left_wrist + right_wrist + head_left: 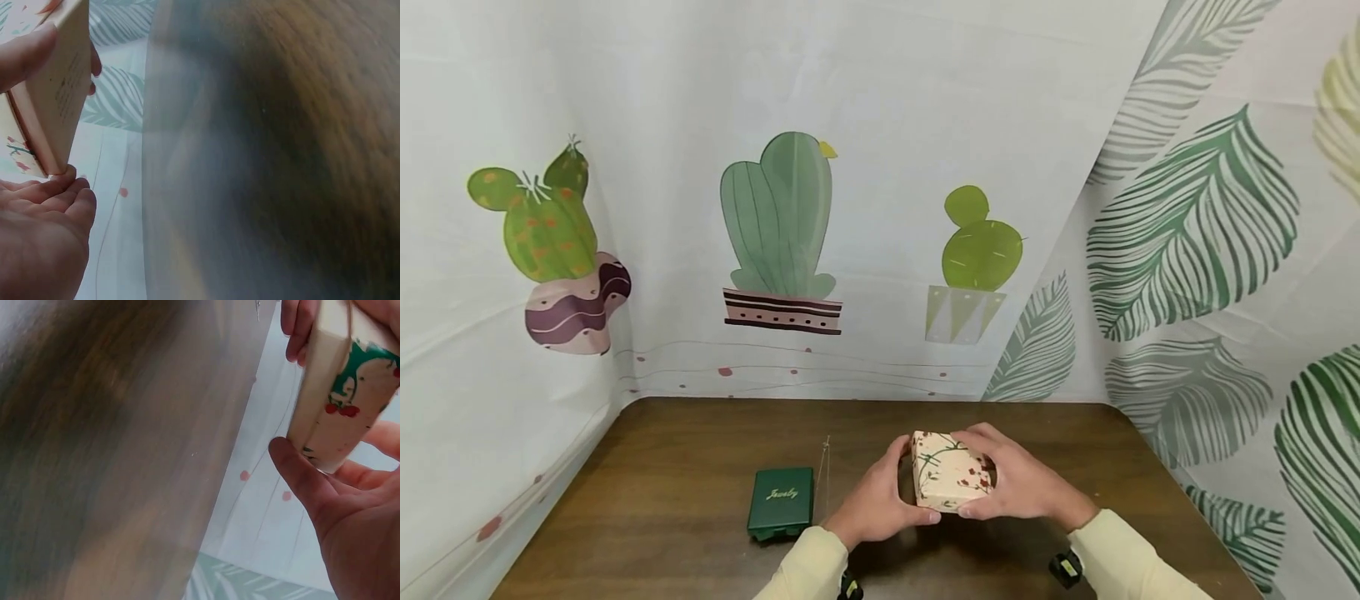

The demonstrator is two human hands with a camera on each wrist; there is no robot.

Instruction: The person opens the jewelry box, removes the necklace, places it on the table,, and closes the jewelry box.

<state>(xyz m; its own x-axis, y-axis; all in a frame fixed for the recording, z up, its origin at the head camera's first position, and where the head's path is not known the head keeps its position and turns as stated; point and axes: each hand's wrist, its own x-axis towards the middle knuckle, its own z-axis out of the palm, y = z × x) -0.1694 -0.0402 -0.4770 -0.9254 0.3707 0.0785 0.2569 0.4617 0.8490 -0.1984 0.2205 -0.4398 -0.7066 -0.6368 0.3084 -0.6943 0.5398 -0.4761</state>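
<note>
Both hands hold a small cream box (951, 472) with a print of red flowers and green stems, lifted over the table. My left hand (880, 502) grips its left side, thumb at the near edge. On the right side, my right hand (1017, 477) has its thumb low at the near corner and its fingers over the far part. Small lettering shows on a plain face of the cream box (65, 87) in the left wrist view. A seam like a lid edge runs along the box (325, 381) in the right wrist view. Its contents are hidden.
Left of the hands, a dark green box (781, 500) lettered "Jewelry" lies on the brown wooden table (670, 500). Beside it, a thin chain (827, 467) stretches across the wood, close to my left hand. Printed fabric (880, 208) hangs behind and at both sides.
</note>
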